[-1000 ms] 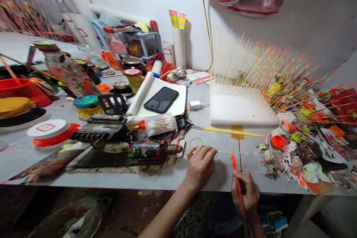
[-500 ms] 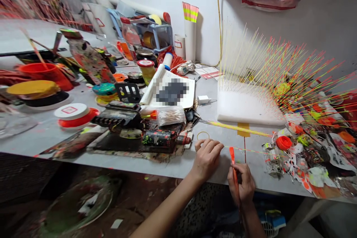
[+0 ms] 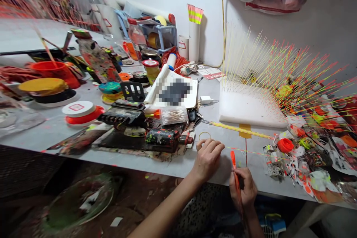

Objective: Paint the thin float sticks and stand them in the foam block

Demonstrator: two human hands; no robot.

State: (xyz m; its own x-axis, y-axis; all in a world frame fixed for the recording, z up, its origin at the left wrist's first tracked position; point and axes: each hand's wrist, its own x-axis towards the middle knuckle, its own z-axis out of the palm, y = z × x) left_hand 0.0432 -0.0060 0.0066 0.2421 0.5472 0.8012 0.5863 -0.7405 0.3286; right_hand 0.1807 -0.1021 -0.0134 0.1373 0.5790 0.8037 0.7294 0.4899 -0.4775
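My left hand (image 3: 209, 156) is at the table's front part, fingers pinched on a thin stick (image 3: 248, 151) with yellow and red bands. The stick runs level to the right, towards a paint-spattered block. Just left of this hand sits a speckled black motor (image 3: 163, 138) with a red end; whether the stick enters it is hidden behind my fingers. My right hand (image 3: 245, 187) is closed around an orange-coated paintbrush (image 3: 237, 182). Its bright orange tip points up, just below the stick with a small gap.
A white foam block (image 3: 248, 109) bristles with painted sticks at the back right. Yellow sticks (image 3: 237, 128) lie before it. Paint-covered scraps (image 3: 304, 160) crowd the right end. Lidded paint tubs (image 3: 80, 113), a spattered bottle (image 3: 97, 57) and a cotton swab pack (image 3: 173, 115) stand left.
The brush tip has dropped slightly, from touching or overlapping the stick to just below it. My left hand keeps its place at the stick. The whole view has shifted a little.
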